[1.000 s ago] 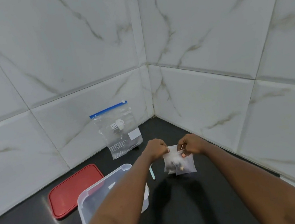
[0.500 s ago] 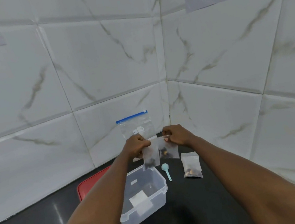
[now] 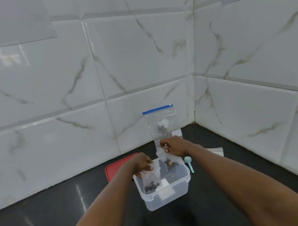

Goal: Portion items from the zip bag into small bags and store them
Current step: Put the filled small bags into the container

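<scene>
Ahead, zip bag (image 3: 163,124) leans against white veined tiles (image 3: 134,56) on black countertop (image 3: 43,219).

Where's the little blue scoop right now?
In the head view, the blue scoop lies on the black counter, close beside the right side of the clear container and just below the right hand.

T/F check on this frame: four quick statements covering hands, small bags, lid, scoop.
1. The left hand and right hand each pinch a small bag: the left bag and the right bag. True.
2. The red lid is snapped onto the clear container. False: it lies on the counter behind the open container.
3. The zip bag stands against the wall. True.
4. The blue scoop is inside the container. False: it lies on the counter, right of it.
</scene>
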### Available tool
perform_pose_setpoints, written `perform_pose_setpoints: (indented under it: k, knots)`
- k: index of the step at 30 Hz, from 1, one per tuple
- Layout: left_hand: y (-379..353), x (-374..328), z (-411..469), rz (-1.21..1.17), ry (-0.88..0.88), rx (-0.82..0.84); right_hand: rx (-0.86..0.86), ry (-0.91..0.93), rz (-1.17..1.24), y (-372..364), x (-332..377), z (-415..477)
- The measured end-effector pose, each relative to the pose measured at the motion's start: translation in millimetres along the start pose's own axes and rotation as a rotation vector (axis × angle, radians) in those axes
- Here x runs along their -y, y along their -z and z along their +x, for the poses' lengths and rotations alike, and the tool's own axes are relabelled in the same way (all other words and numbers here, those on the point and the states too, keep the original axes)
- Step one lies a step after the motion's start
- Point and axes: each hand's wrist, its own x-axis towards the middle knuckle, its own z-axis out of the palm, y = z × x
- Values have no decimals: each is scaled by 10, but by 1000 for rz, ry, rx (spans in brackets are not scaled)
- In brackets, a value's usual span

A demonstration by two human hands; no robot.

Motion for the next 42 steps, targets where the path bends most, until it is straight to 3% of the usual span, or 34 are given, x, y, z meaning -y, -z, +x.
perform_pose_setpoints:
  k: [7,13,16,23,28,35,39,42]
  knots:
    - [-81,126,68,164,-66,-136,10,82,-46,-70,151,123]
    - [-136,74,124,258,-71,-46,257,29,-142,-160,65,229]
    - [-158,87,180,346,-88,-31,290,5,-142,-222,-9,275]
    - [-149,179,261,718,-211,-230,29,64,-377,-439,-182,362]
    - [-156,110,351,740,-358,-432,-183,128,-337,-458,-280,372]
    - [-370,-552,806,443,-431,-474,-364,-147,-98,-295,-875,217]
    - [-640,-981,1158,369,-422,-348,-396,-399,-1,-288,-1364,48]
    - [-838,-1216,1444,371,-368,-237,-297,-515,55,-313,-1749,-65]
